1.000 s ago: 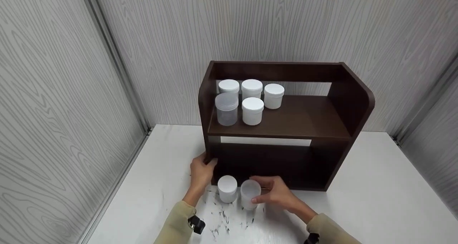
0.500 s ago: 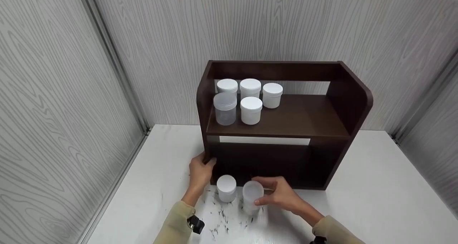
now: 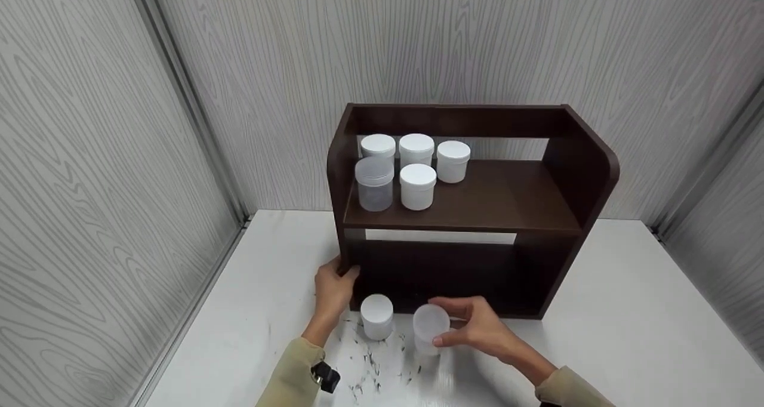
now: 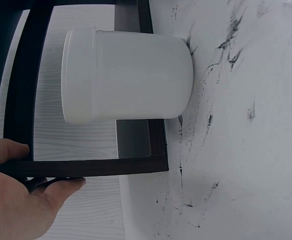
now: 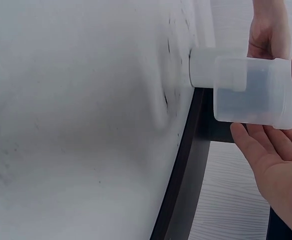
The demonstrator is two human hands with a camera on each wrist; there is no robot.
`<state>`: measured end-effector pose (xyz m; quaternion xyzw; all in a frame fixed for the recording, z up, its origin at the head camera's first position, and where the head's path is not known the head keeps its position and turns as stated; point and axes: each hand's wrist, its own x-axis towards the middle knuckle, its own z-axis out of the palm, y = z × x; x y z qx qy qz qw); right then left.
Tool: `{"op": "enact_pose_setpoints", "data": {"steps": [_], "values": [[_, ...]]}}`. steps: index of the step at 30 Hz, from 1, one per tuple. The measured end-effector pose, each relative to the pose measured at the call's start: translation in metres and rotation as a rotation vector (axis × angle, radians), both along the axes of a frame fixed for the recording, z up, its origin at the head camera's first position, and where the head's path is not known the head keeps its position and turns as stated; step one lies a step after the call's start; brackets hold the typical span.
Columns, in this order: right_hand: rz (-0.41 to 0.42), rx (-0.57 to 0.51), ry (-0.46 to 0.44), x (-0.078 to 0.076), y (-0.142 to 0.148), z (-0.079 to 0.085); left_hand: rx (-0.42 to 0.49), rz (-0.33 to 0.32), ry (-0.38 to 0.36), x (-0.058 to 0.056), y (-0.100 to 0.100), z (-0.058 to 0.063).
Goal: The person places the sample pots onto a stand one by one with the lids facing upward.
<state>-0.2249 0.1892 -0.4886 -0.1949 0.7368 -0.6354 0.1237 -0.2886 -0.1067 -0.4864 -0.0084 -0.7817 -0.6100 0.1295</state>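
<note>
A dark brown two-tier shelf (image 3: 501, 219) stands on the white table. My left hand (image 3: 334, 287) grips the front edge of its left side panel, thumb on one face and fingers on the other in the left wrist view. My right hand (image 3: 480, 329) holds a translucent lidded jar (image 3: 431, 326) between thumb and fingers, in front of the lower tier. Its bottom shows apart from the table in the right wrist view. Between the hands, a white lidded jar (image 3: 376, 317) stands upright on the table, close before the shelf's lower front edge.
On the upper tier stand another translucent jar (image 3: 375, 186) at front left and several white jars (image 3: 418, 189) grouped on the left half. Dark scuff marks (image 3: 370, 365) streak the white table (image 3: 621, 311). Grey wood-grain panels (image 3: 286, 85) enclose the back and sides.
My right hand has moved a little to the right with the translucent jar, widening the gap to the white jar on the table. My left hand keeps its grip on the shelf's side panel.
</note>
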Motion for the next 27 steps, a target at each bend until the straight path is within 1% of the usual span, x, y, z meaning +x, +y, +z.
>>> {"op": "enact_pose_setpoints", "data": {"steps": [5, 13, 19, 24, 27], "values": [[-0.006, 0.030, 0.020, 0.003, 0.003, 0.006, 0.004, -0.003, -0.002, 0.000, 0.000, -0.001], [-0.009, 0.054, 0.063, 0.006, 0.007, 0.017, -0.010, 0.005, 0.019, -0.001, 0.000, 0.000], [0.011, 0.024, 0.047, 0.009, 0.009, 0.025, -0.017, 0.016, 0.001, -0.001, 0.000, 0.001], [0.042, -0.023, 0.008, 0.012, 0.010, 0.036, -0.032, 0.007, -0.010, -0.001, -0.001, 0.002], [0.047, -0.028, 0.006, 0.014, 0.011, 0.042, -0.032, 0.008, -0.019, 0.000, -0.001, 0.002]]}}
